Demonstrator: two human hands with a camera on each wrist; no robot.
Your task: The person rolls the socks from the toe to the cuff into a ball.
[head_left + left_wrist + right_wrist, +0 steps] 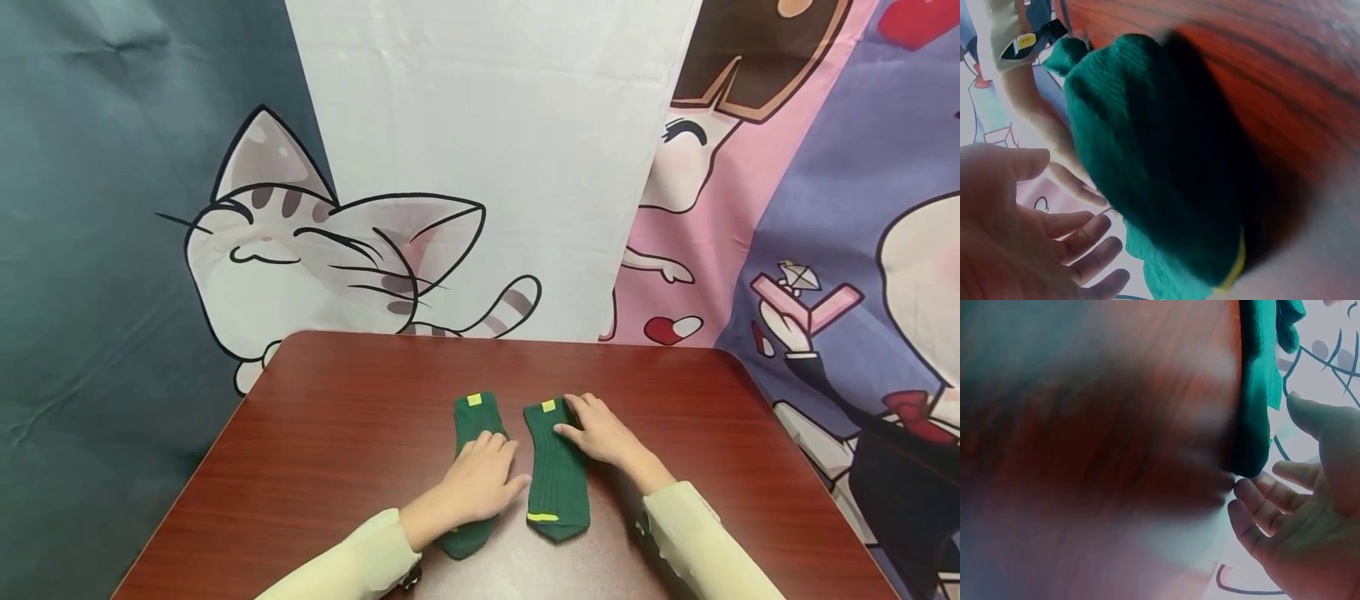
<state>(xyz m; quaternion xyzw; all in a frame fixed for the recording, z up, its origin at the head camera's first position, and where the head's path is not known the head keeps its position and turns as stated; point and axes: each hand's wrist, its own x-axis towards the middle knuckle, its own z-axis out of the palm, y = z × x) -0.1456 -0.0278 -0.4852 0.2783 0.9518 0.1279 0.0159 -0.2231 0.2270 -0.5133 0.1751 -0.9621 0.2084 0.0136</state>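
Note:
Two dark green ribbed socks, each with a yellow tag at the cuff and a yellow stripe near the toe, lie flat side by side. My left hand (pixel 480 483) is over the left sock (pixel 471 408), covering its middle, with relaxed fingers. At the upper right edge of the right sock (pixel 558 483) is my right hand (pixel 603 433), its fingers loosely bent near the cuff. In the left wrist view the left hand (pixel 1029 231) has its fingers spread beside a green sock (pixel 1141 137). In the right wrist view, fingertips of the right hand (pixel 1304 512) reach the end of a sock (pixel 1254 400).
The socks lie on a reddish-brown wooden table (pixel 337 433) with rounded far corners. Behind it hangs a backdrop (pixel 487 108) printed with a cartoon cat and figures.

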